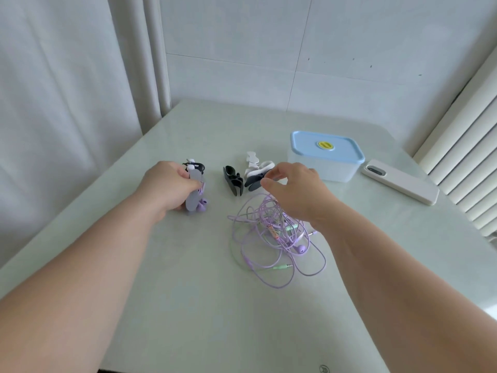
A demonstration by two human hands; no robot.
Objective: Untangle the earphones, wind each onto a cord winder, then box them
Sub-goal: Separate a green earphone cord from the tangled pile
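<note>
The tangled earphones [271,238] are lilac cords mixed with a pale mint-green one, and purple earbuds [202,207] show against the lilac-grey cord winder [194,195]. The loose ones are plain: a black winder [233,180], a white winder [252,161] and a dark grey winder [255,181]. The box [322,168] is frosted white with a sky-blue lid [306,142] bearing a round yellow sticker [326,145], the phone [403,185] is off-white, and the tabletop [188,292] is an unpatterned pale grey-green.

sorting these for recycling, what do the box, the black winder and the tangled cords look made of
Box: frosted, translucent plastic by the look; its blue lid is opaque and smooth. Black winder: probably matte rubber or silicone, judging by its dull curved flaps, though hard plastic is possible. Cords: thin purple and green plastic or rubber sheathing, limp in loose loops.
</note>
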